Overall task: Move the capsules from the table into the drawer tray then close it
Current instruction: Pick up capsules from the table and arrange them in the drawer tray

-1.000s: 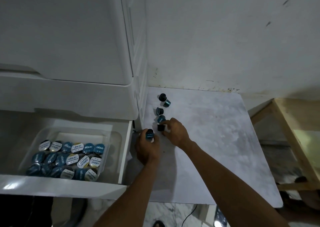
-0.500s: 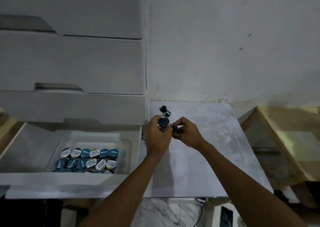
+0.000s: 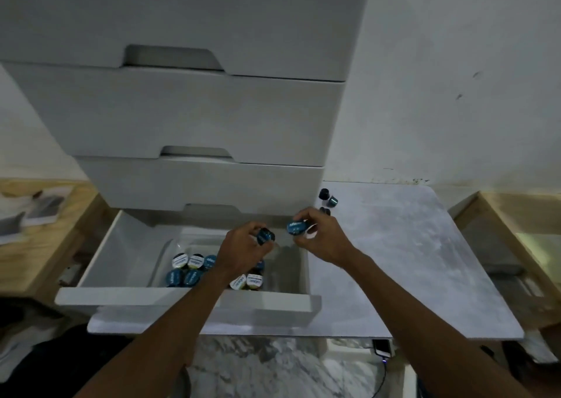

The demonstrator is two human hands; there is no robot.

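Two capsules in hand: my left hand (image 3: 243,250) pinches a dark capsule (image 3: 265,235), my right hand (image 3: 321,239) grips a blue capsule (image 3: 297,227), both over the open drawer (image 3: 127,252). Tray (image 3: 170,250) below holds capsules; three loose capsules (image 3: 328,198) sit on the table (image 3: 409,261), far left corner.

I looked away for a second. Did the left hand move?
Yes. The left hand went left, off the table, and now holds a capsule over the open drawer.
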